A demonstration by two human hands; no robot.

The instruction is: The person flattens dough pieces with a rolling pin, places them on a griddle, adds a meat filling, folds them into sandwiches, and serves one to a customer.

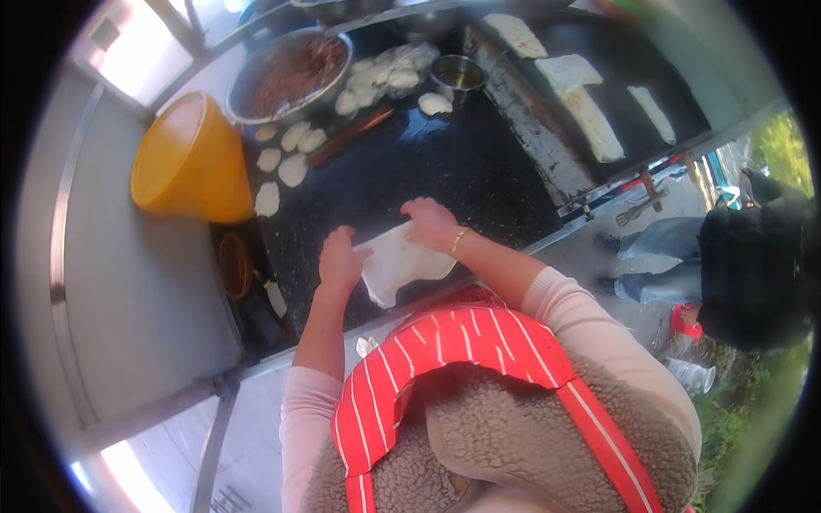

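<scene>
A thin sheet of dough (pixel 407 260) lies near the front edge of the dark speckled worktop (pixel 410 176). My left hand (pixel 343 260) grips its left edge between thumb and fingers. At the upper right edge of the same sheet, my right hand (pixel 431 223) holds the dough, the fingertips hidden against it. Beyond my hands a reddish wooden rolling pin (pixel 351 137) rests at a slant, with several flattened dough pieces (pixel 293 170) to its left. One more dough piece (pixel 435 104) sits beside a small metal bowl (pixel 457 74).
At the back left stand a steel basin of brown filling (pixel 288 77) and a tilted yellow bucket (pixel 192 160). Plastic-covered dough pieces (pixel 388 74) lie behind. A griddle (pixel 641 70) with flatbreads (pixel 593 122) is at the right. A person in dark clothes (pixel 750 269) stands beyond it.
</scene>
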